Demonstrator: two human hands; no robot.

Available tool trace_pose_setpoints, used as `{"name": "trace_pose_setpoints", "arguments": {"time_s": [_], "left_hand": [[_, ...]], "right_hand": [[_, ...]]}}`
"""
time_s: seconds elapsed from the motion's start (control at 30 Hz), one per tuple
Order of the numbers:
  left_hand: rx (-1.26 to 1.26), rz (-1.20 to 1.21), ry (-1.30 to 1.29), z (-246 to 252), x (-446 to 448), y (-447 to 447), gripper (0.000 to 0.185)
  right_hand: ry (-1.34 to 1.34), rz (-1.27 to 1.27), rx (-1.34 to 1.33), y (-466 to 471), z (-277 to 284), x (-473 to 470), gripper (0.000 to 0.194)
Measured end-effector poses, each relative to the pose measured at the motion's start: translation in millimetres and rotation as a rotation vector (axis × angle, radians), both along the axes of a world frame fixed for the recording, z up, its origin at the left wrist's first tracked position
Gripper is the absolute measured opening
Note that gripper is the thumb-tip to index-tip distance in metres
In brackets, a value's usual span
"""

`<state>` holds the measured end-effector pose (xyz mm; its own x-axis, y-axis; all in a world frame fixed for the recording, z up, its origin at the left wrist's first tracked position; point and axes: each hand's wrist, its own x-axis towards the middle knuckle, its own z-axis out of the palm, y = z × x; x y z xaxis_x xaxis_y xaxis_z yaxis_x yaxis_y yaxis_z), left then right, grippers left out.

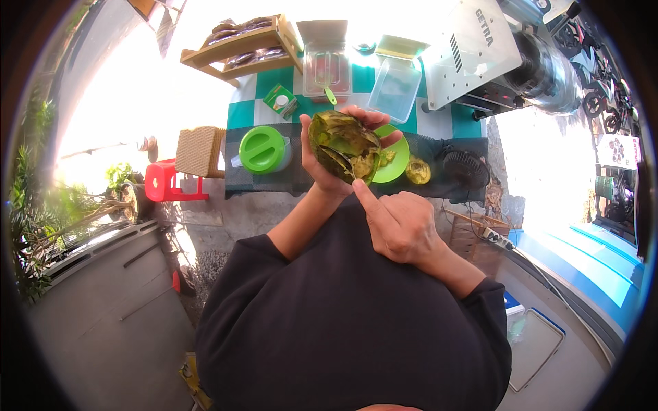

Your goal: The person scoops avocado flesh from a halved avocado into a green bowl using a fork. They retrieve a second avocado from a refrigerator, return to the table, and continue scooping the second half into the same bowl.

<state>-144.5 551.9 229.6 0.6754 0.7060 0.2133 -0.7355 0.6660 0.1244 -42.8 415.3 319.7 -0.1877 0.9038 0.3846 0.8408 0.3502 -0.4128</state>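
My left hand [323,172] cups a large avocado half [334,128], its hollowed inside facing me and streaked green, yellow and brown. A metal spoon [335,156] dips into that hollow, gripped by my right hand [403,226] with the index finger stretched along its handle. Yellow flesh [363,165] sits by the spoon at the lower edge of the skin. Partly hidden behind the left hand, a green plate [398,167] bears pieces of avocado flesh [385,158]. Just right of the plate lies another avocado piece [418,170], yellowish with brown marks.
A lidded green pitcher [263,150] stands left of my hands. Beyond are a green carton [280,100], clear containers [327,72] [395,90], a green-handled utensil [330,95] and a wooden rack [241,49]. A sealing machine [470,56] and black fan [465,169] occupy the right side.
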Motion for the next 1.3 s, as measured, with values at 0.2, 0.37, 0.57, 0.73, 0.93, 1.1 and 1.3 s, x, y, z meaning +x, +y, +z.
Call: {"name": "trace_pose_setpoints", "arguments": {"time_s": [0.2, 0.37, 0.57, 0.73, 0.93, 1.1, 1.3], "left_hand": [[0.007, 0.025, 0.135, -10, -7, 3, 0.08], [-0.041, 0.072, 0.238, -12, -8, -2, 0.079], [-0.161, 0.099, 0.314, -15, -13, 1, 0.074], [-0.198, 0.098, 0.278, -27, -22, 6, 0.067], [-0.195, 0.051, 0.192, -37, -41, 17, 0.059], [-0.234, 0.065, 0.277, -28, -47, 23, 0.059], [-0.275, 0.04, 0.185, -17, -48, 22, 0.063]], "right_hand": [[1.029, -0.377, -0.463, 7, 1, 2, 0.025], [1.135, -0.397, -0.46, 10, 5, 6, 0.025], [1.175, -0.444, -0.414, 10, 4, 16, 0.025], [1.217, -0.5, -0.318, 5, -14, 36, 0.025], [0.504, -0.553, -0.302, 4, -112, 60, 0.027], [-0.184, -0.275, -0.263, -7, -199, 71, 0.041], [-0.195, -0.339, -0.251, -16, -206, 72, 0.041]]}}
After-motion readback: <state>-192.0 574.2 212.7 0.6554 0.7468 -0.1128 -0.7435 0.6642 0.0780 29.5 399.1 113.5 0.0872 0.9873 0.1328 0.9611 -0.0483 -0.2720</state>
